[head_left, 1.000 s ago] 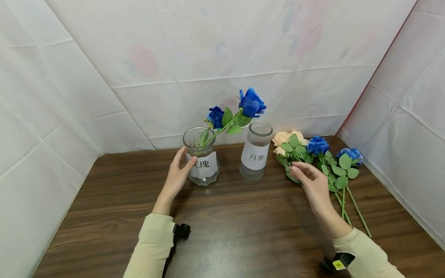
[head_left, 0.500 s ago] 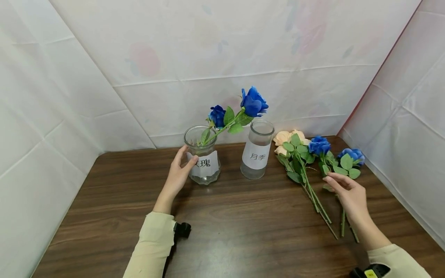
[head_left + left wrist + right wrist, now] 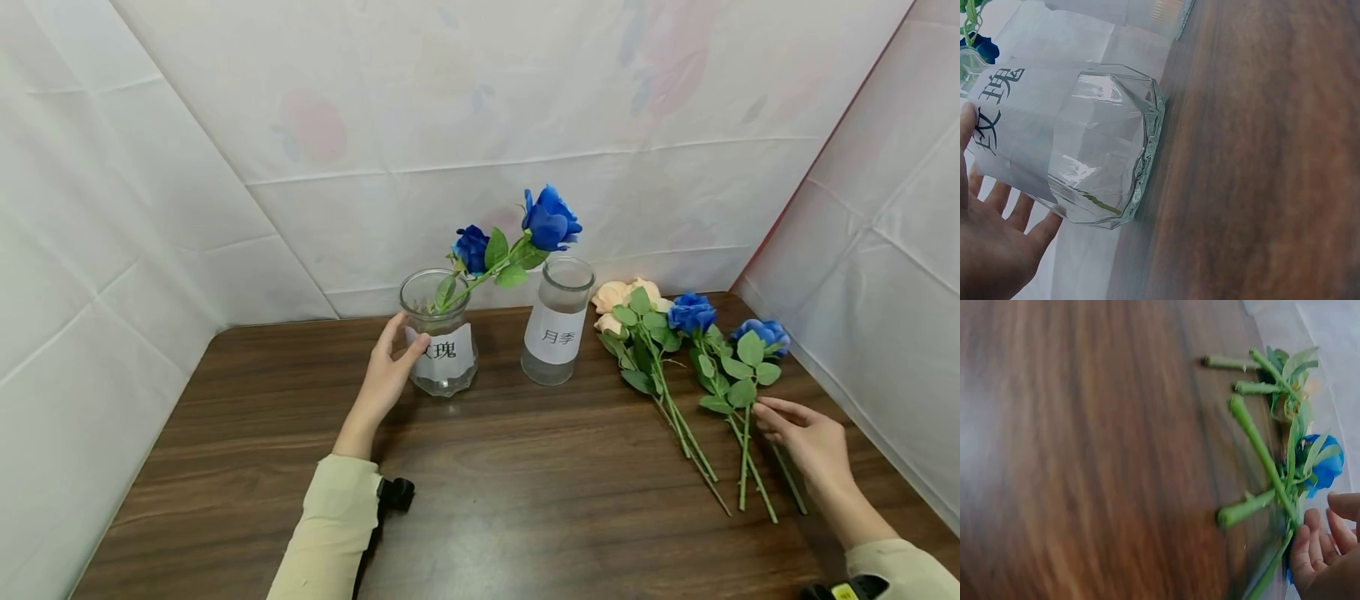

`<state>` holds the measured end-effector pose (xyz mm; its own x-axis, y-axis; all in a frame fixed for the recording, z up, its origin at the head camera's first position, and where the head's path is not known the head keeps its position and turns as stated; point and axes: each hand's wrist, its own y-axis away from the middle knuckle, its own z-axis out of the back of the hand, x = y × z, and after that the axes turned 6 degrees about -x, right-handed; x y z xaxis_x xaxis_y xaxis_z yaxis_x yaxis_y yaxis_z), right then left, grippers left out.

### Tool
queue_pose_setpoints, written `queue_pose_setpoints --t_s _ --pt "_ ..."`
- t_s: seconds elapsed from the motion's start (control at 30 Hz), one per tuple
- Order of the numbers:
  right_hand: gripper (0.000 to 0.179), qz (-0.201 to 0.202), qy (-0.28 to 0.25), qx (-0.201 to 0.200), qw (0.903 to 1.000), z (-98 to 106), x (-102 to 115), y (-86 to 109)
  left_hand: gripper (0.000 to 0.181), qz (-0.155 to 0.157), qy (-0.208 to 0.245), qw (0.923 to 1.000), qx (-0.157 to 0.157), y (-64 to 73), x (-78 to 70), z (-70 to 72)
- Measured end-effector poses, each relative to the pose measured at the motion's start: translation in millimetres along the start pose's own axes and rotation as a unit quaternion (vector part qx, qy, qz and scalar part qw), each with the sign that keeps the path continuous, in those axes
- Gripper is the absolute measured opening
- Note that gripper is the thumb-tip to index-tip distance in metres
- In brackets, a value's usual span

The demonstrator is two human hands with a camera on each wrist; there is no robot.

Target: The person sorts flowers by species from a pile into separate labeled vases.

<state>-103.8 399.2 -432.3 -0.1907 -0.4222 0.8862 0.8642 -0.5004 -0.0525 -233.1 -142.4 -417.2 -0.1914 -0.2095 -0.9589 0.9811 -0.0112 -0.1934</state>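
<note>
My left hand [image 3: 381, 375] holds the wide glass vase [image 3: 447, 388] by its left side, thumb on its white paper label and fingers around the back. Two blue roses [image 3: 551, 218] lean rightward out of this vase, and one stem end shows inside through the glass in the left wrist view. At the far right my right hand [image 3: 813, 442] is by the blue roses [image 3: 762, 335] lying on the table. Its fingertips are right at a green stem [image 3: 1260, 447] below the leaves, with the fingers loosely bent.
A narrower labelled glass vase [image 3: 551, 367] stands right of the wide one. Peach roses [image 3: 613, 296] lie beside it, their stems pointing toward the front. White cloth [image 3: 360, 108] hangs behind and at both sides of the brown wooden table [image 3: 420, 517].
My right hand has moved right and toward the front, from beside the peach roses across to the blue roses' stems. The left hand stays at the vase.
</note>
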Motion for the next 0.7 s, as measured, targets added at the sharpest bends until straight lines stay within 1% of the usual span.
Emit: queue_pose_setpoints --t_s 0.17,0.27,0.43,0.57,0.7 --pt "0.054 0.002 0.059 0.024 0.9979 0.5 -6.1 -6.8 0.067 -0.003 -0.001 1.0000 -0.005 -1.8 0.5 0.5" --pt "0.060 0.003 0.094 0.039 0.9948 0.4 -5.6 -11.6 0.067 -0.004 -0.001 1.0000 -0.008 -2.7 0.8 0.5" --pt "0.064 0.006 0.150 0.055 0.9872 -0.7 -1.2 -17.1 0.067 -0.003 0.001 1.0000 -0.007 -2.5 -0.4 0.6" --pt "0.063 -0.006 0.166 0.058 0.9844 -1.3 1.0 -19.6 0.066 -0.002 0.007 1.0000 -0.004 -2.1 -0.1 0.5" --pt "0.065 -0.031 0.163 0.078 0.9830 2.1 0.8 -22.8 0.066 -0.003 0.008 1.0000 -0.002 -1.7 0.4 0.0"
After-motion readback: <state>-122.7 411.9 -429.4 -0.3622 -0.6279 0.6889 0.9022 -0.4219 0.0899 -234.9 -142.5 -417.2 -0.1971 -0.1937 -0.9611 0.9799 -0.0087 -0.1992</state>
